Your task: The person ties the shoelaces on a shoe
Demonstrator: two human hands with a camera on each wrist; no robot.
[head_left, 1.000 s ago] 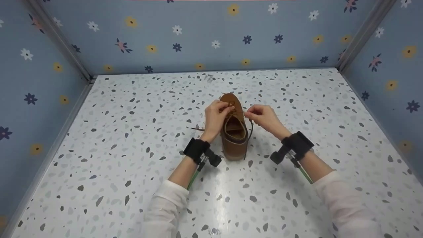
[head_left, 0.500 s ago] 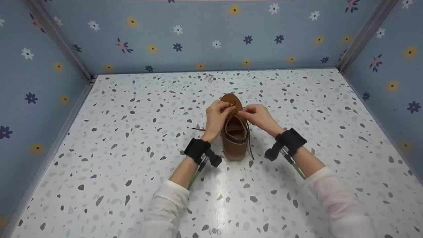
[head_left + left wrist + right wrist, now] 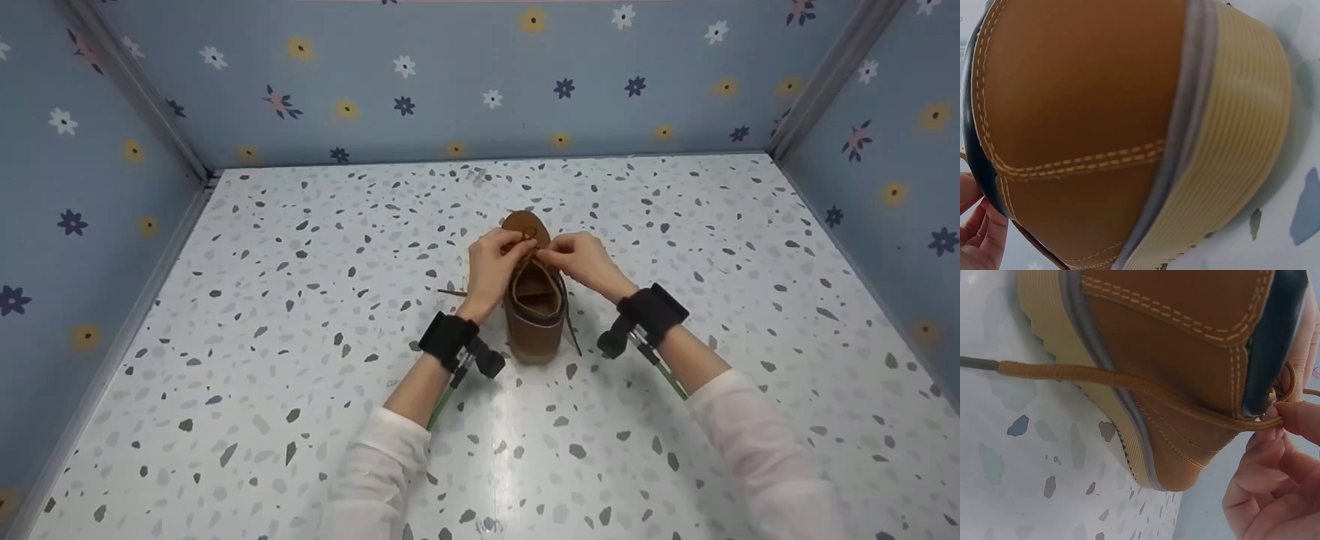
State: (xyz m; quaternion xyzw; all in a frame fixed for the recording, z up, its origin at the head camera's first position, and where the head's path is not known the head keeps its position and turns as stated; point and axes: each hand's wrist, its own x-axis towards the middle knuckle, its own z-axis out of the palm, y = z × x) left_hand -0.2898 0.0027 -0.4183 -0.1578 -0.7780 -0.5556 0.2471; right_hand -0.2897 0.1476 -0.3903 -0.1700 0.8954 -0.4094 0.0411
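A brown leather shoe [image 3: 535,337] stands upright, toe pointing away from me, with yellow stitching and a ribbed tan sole [image 3: 1241,112]. My left hand [image 3: 491,266] pinches the brown shoelace over the tongue area, where a small loop [image 3: 529,231] shows beyond its fingertips. From the right, my right hand [image 3: 589,262] pinches the other part of the lace close to the left fingers. In the right wrist view that lace [image 3: 1157,396] runs from thumb and finger across the shoe's side to its dark tip [image 3: 979,363]. The knot area is mostly hidden by fingers.
The shoe rests on a white speckled tabletop [image 3: 300,360]. A loose lace end [image 3: 451,292] sticks out left of the shoe. Blue flowered panels [image 3: 450,82] enclose the back and both sides.
My right hand has moved left, bringing its lace in from beside the shoe to the left fingertips; the trailing end shifted slightly. The left hand stays nearly in place.
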